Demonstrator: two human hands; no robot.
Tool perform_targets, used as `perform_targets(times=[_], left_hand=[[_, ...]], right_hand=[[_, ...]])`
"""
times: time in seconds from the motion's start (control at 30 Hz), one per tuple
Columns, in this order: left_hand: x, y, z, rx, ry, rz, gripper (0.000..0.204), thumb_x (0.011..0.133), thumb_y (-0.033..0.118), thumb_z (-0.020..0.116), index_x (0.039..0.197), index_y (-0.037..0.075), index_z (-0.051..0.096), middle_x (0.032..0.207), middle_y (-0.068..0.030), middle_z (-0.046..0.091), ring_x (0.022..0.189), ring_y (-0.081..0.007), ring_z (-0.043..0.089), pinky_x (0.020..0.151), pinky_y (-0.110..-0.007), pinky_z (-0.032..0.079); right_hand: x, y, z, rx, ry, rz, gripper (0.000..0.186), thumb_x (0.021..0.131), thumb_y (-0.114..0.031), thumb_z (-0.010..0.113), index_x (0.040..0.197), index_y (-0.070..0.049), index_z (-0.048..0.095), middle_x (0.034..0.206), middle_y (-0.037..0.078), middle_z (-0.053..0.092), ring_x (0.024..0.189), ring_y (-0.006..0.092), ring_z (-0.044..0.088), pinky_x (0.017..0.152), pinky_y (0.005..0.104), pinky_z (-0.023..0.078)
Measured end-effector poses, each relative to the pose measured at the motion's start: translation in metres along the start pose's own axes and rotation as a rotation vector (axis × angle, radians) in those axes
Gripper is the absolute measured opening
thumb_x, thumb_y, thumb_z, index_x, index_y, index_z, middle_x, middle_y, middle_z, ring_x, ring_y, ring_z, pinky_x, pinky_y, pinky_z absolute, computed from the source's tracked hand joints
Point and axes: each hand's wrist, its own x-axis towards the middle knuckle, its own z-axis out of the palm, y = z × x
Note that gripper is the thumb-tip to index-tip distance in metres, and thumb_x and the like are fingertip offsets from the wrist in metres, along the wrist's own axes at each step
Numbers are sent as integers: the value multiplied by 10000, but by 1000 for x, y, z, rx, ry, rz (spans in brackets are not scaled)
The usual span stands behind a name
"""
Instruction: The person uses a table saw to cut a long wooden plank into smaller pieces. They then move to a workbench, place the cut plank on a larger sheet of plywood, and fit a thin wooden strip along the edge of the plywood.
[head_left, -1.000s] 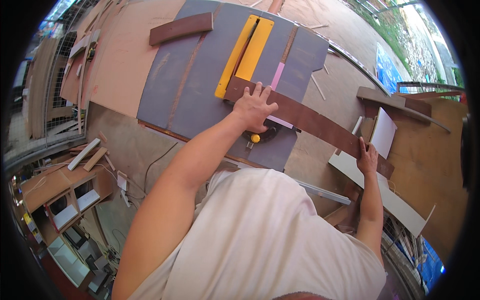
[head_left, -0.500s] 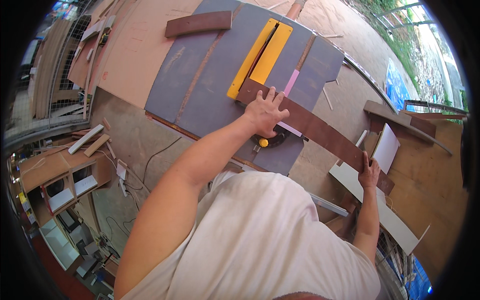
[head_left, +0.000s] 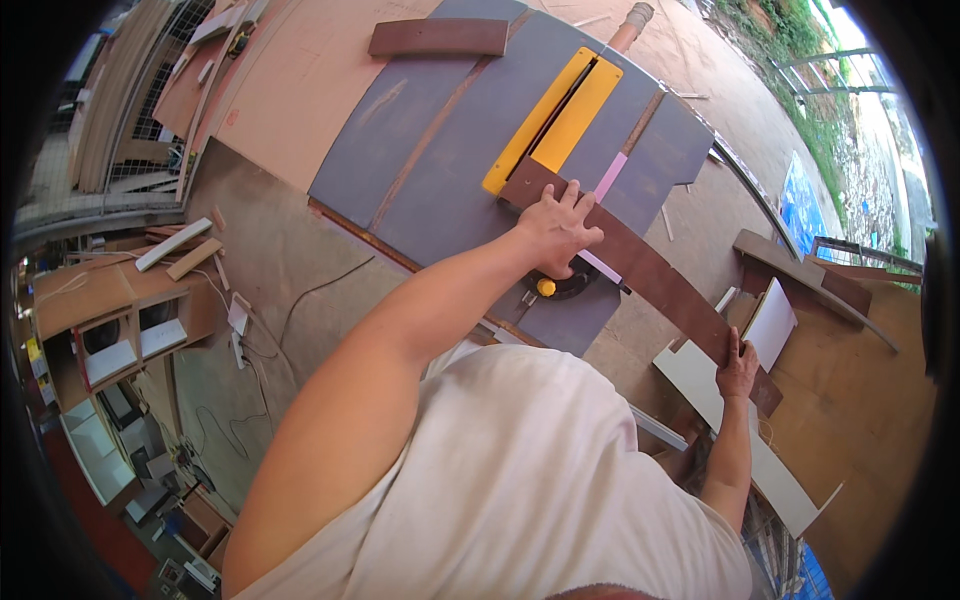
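Observation:
A long brown board point(head_left: 655, 270) lies slantwise over the near side of a grey table saw point(head_left: 420, 170), its left end at the near end of the yellow throat plate point(head_left: 580, 115). My left hand point(head_left: 557, 232) holds that end, fingers spread on top and thumb down by the miter gauge point(head_left: 572, 284), which has a yellow knob. Farther right, beyond the saw's edge, my right hand point(head_left: 738, 370) grips the board near its other end, fingertips over the top face. A dark slot runs along the throat plate; the blade itself cannot be made out.
A short curved brown offcut point(head_left: 438, 38) rests at the saw table's far left. Pale board point(head_left: 280, 110) adjoins the saw on the left. White panels point(head_left: 735, 425) and brown wood pieces lie at right. A wooden cabinet point(head_left: 125, 320) and cables point(head_left: 315, 290) are at lower left.
The view has shifted, so the saw and offcut appear farther right. Both hands keep their hold, and the board shows no clear movement against the saw.

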Motion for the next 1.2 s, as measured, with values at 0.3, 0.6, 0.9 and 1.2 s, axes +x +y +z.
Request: perform_targets(times=[0.3,0.6,0.9,1.2], left_hand=[[-13,8,4,-20,-14,-17,608,734,401,831,1252,178,603,1575,-271,321,1478,-506,284,1137,-653,355],[-14,10,7,-14,-2,-4,604,736,398,836,1240,167,594,1579,-280,313,1479,-513,279,1134,-651,361],[13,-2,-4,24,6,-7,600,756,412,826,1257,177,593,1578,-275,317,1479,-501,288,1137,-635,369],[46,-17,-20,15,6,-12,602,758,419,821,1263,176,604,1561,-273,338,1475,-501,297,1135,-625,378]], right_hand=[[-17,-1,-4,25,3,-43,1036,723,-1,697,1614,-323,277,1317,177,497,1209,394,515,1035,510,421],[-21,0,4,41,-54,39,998,741,-32,689,1594,-381,305,1370,165,477,1276,380,491,1020,637,401],[9,7,1,28,-21,51,1036,718,-2,681,1600,-394,304,1305,143,510,1239,354,522,1042,507,407],[49,29,-1,9,-64,38,1049,722,17,660,1606,-401,281,1322,161,502,1246,361,518,1045,501,409]])
